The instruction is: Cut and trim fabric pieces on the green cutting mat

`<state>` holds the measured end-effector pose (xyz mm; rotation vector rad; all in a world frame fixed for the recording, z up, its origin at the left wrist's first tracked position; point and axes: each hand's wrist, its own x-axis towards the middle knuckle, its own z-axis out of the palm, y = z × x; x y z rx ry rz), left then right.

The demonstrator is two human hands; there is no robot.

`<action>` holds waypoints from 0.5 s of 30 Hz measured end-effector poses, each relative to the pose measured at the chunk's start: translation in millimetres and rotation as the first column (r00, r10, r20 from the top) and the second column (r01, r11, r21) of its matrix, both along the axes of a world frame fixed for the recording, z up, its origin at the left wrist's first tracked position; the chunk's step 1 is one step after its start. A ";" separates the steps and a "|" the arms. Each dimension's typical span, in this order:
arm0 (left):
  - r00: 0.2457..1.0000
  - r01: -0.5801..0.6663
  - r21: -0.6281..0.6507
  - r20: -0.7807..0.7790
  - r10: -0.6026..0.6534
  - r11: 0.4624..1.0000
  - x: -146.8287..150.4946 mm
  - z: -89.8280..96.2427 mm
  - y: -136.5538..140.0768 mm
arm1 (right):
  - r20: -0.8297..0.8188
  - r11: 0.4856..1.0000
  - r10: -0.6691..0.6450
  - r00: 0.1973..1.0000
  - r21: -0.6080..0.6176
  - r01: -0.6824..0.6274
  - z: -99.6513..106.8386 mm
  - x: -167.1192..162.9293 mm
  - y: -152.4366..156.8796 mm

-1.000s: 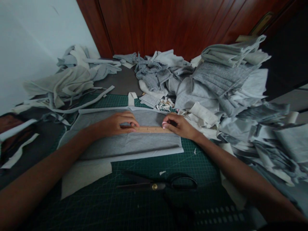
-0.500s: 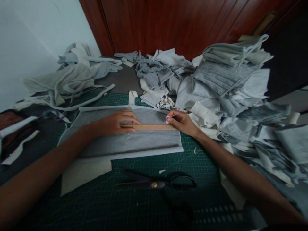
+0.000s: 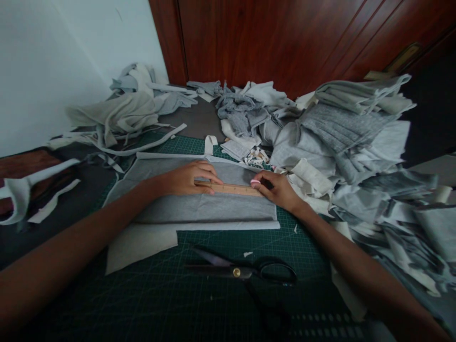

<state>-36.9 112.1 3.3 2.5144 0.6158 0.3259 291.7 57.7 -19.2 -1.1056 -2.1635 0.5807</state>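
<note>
My left hand [image 3: 194,177] grips the wooden ruler [image 3: 237,189], its fingers and thumb on either side of the ruler's left part. Beneath the ruler lies a grey fabric piece [image 3: 206,209] with folded edges, spread on the green cutting mat [image 3: 149,280]. At the ruler's right end, my right hand [image 3: 277,189] pinches a small pink piece of tailor's chalk [image 3: 255,181] between thumb and fingers, just at the ruler's upper edge. Part of the ruler is hidden under both hands. Black-handled scissors [image 3: 237,272] rest with blades apart on the mat, nearer to me.
Piles of grey fabric [image 3: 302,147] cover the right and back. More cloth scraps [image 3: 128,111] lie at the back left. A beige fabric piece [image 3: 142,249] pokes out under the grey one. A wooden door [image 3: 267,42] stands behind.
The whole view has shifted, so everything sits further right. Both hands stay at the ruler; my right hand has tilted slightly, with the chalk still at the ruler's edge.
</note>
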 end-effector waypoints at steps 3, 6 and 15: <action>1.000 -0.004 0.010 0.019 0.003 1.000 1.7 2.2 -2.9 | 0.042 0.999 -0.007 0.999 0.046 0.005 -0.1 -2.8 -2.6; 0.999 0.002 0.024 0.038 -0.003 1.000 2.7 1.3 -3.4 | 0.051 0.998 -0.017 0.999 0.053 0.015 -1.3 -3.6 -4.1; 0.991 0.009 -0.006 0.136 -0.008 1.000 1.4 -10.5 7.5 | 0.048 0.992 0.094 0.994 0.078 -0.098 15.2 -29.0 -16.5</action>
